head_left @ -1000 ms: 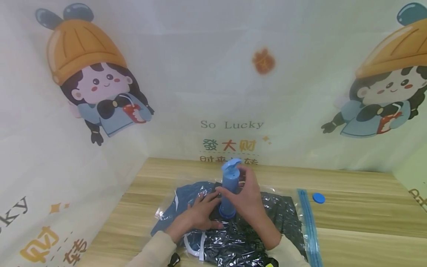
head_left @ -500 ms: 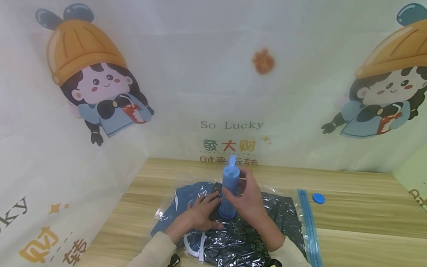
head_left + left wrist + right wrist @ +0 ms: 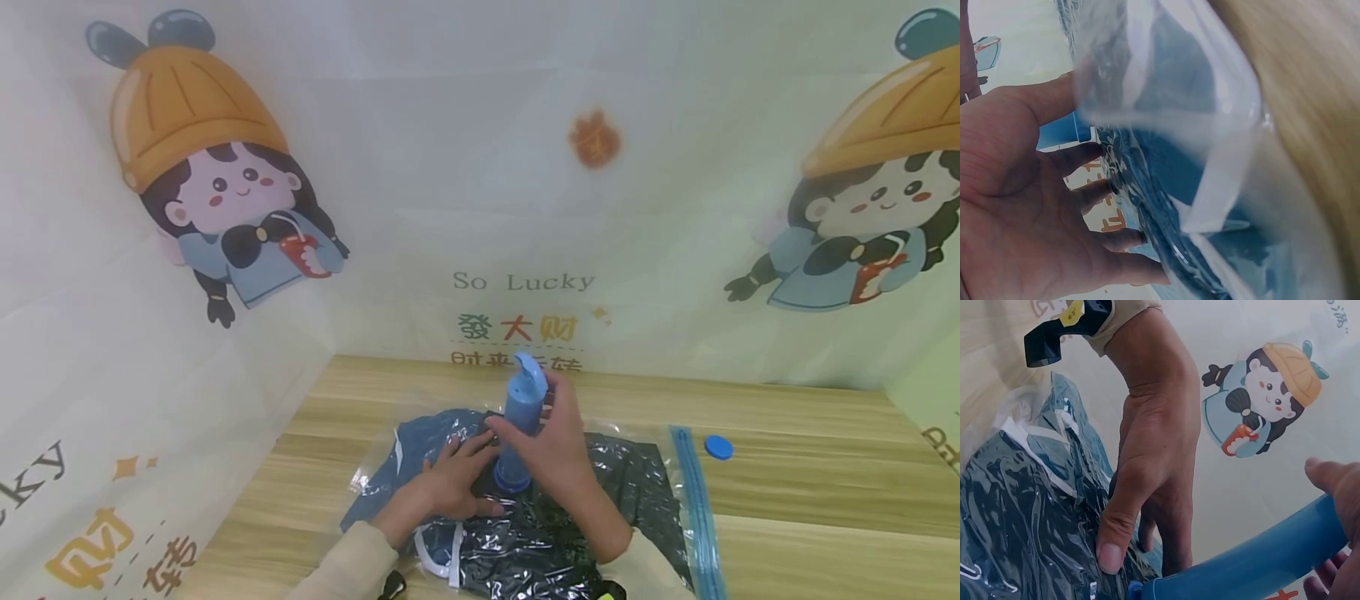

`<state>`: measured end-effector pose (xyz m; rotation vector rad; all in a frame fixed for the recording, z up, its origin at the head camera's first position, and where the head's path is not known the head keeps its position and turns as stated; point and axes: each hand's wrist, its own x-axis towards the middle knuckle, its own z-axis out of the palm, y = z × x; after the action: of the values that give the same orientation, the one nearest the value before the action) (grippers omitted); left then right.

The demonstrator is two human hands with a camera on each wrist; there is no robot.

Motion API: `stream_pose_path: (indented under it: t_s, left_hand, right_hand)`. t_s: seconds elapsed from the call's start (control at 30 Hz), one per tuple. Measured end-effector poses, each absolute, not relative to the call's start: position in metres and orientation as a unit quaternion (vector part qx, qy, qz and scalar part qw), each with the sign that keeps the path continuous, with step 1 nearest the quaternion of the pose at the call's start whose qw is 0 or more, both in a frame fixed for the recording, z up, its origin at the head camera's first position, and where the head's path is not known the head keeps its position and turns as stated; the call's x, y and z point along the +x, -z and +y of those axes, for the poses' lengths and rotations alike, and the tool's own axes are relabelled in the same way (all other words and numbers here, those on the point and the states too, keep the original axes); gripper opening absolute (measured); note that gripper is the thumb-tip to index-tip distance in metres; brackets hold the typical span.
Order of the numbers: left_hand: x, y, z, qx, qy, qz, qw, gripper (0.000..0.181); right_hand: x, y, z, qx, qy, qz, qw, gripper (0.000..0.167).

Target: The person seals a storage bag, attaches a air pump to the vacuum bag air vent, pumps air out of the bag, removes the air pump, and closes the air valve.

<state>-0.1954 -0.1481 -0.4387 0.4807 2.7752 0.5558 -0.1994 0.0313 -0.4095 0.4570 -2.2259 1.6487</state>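
A blue hand pump (image 3: pixel 522 408) stands tilted slightly right on a clear plastic bag (image 3: pixel 630 479) packed with dark and blue cloth. My right hand (image 3: pixel 558 454) grips the pump's barrel, thumb on the near side and fingers behind it. Beside the pump's base, my left hand (image 3: pixel 450 487) rests on the bag with spread fingers. In the left wrist view, the left palm (image 3: pixel 1016 206) shows, its fingertips against the plastic. The right wrist view shows the pump (image 3: pixel 1260 556) running from its base at the bag to the right hand (image 3: pixel 1347 494).
Along the bag's right side runs a blue zip strip (image 3: pixel 697 500). A round blue cap (image 3: pixel 718 447) lies on the wooden table (image 3: pixel 810 483) right of it. Behind the table hangs a printed cloth (image 3: pixel 517 208). A small black item (image 3: pixel 392 585) sits near the left sleeve.
The pump's top has turned, its spout-like handle swinging round, and the barrel now leans a little right. My right thumb has shifted on the barrel. The left hand has stayed in place.
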Motion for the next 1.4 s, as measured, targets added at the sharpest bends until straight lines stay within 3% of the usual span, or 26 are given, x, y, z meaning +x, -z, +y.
stream_pose_path:
  t_s: [0.17,0.47,0.7,1.0,1.4]
  left_hand:
    - [-0.1954,0.4405,-0.1477,0.165,-0.189,0.959,0.133,0.082]
    - [-0.1945,0.4393,-0.1476,0.167,-0.190,0.960,0.122,0.082]
    - [-0.1942,0.4394,-0.1482,0.165,-0.190,0.960,0.124,0.082]
    - [-0.1950,0.4380,-0.1472,0.167,-0.185,0.960,0.126,0.081]
    - [-0.1957,0.4396,-0.1474,0.161,-0.184,0.960,0.133,0.081]
  right_hand:
    - [-0.2012,0.4077,0.0314,0.132,-0.574,-0.785,0.190,0.079]
    - [-0.2006,0.4055,0.0379,0.178,-0.604,-0.761,0.154,0.066]
    - [-0.2000,0.4046,0.0391,0.216,-0.610,-0.754,0.117,0.068]
    - [-0.2003,0.4047,0.0336,0.135,-0.581,-0.785,0.166,0.085]
    - [-0.2002,0.4062,0.0381,0.166,-0.600,-0.765,0.165,0.071]
